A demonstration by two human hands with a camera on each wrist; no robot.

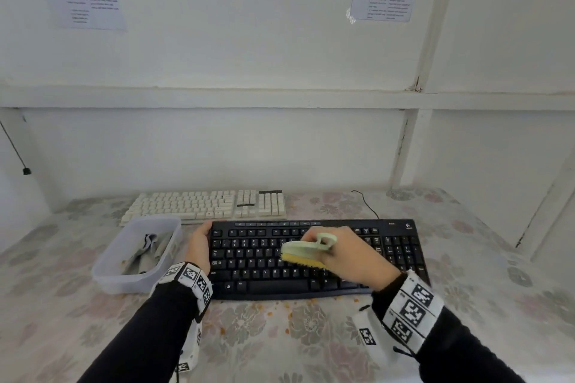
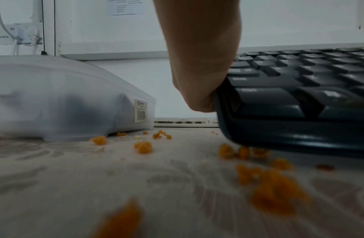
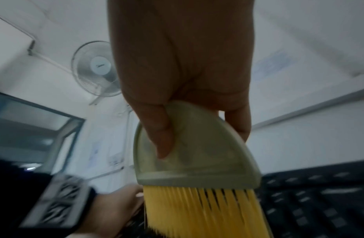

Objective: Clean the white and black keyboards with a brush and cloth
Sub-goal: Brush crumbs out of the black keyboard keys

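Note:
The black keyboard (image 1: 317,258) lies in front of me, its left end tilted up off the table (image 2: 289,112). My left hand (image 1: 199,246) holds that left edge, seen as a palm against the rim (image 2: 199,77). My right hand (image 1: 345,252) grips a pale green brush (image 1: 308,250) with yellow bristles (image 3: 199,214), which rest on the middle keys. The thumb and fingers wrap the brush's back (image 3: 197,153). Behind it lies the white keyboard (image 1: 205,205). A cloth (image 1: 149,253) sits inside the clear plastic tub (image 1: 102,267).
Orange crumbs (image 2: 274,190) are scattered on the flowered tablecloth (image 1: 280,339) along the black keyboard's front edge (image 1: 273,311). The tub (image 2: 61,99) stands just left of my left hand. A black cable (image 1: 367,204) runs behind the keyboard. White wall panels close off the back.

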